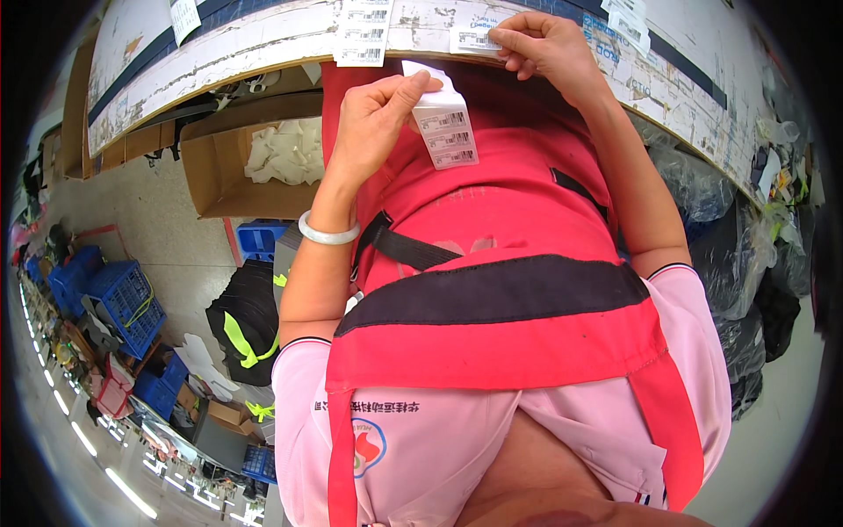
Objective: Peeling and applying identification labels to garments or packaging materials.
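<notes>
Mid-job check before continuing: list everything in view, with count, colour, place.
Label strip: one, white, hanging from left hand
Flat labels: several, white, on workbench
Workbench: one, white, top
Cardboard boxes: several, brown, left
Loose pieces: many, white, in nearest box
Crates: several, blue, left
Bundle: one, black, green-tied, left
Plastic bags: several, clear and dark, right
Apron: one, red and black, worn
Shirt: one, pink, worn
Bangle: one, white, left wrist
Left hand: one, bare, holding label strip
Right hand: one, bare, at a flat label
</notes>
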The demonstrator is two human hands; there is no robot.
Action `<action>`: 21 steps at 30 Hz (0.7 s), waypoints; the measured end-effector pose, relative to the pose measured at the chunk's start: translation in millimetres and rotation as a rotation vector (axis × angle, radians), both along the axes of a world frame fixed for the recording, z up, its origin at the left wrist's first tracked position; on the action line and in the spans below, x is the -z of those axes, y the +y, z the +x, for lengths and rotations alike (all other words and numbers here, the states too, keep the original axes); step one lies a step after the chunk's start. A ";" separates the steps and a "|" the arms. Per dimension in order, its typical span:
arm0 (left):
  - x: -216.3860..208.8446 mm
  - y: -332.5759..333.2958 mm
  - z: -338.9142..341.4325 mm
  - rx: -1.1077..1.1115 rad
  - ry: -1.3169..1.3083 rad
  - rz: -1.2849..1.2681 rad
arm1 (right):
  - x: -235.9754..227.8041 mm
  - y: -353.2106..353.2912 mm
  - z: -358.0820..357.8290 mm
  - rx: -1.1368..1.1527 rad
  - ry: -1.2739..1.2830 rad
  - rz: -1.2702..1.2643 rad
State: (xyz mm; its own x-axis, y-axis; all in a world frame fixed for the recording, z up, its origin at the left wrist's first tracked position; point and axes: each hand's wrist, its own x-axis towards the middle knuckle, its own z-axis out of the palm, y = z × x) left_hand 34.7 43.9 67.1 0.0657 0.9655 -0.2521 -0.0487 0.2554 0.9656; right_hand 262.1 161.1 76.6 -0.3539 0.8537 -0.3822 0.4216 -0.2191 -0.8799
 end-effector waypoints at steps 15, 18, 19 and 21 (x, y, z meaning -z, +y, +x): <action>1.9 0.2 1.9 -0.013 -0.002 0.005 | -13.7 1.2 -5.3 0.054 0.081 -0.100; 3.5 -0.3 1.5 -0.012 -0.007 0.007 | -12.0 1.0 -4.6 0.056 0.101 -0.093; 4.0 0.0 1.6 -0.010 -0.007 0.006 | -11.6 1.2 -4.5 0.057 0.101 -0.093; 4.6 0.3 1.7 -0.012 -0.005 0.002 | -11.7 1.2 -5.2 0.061 0.087 -0.094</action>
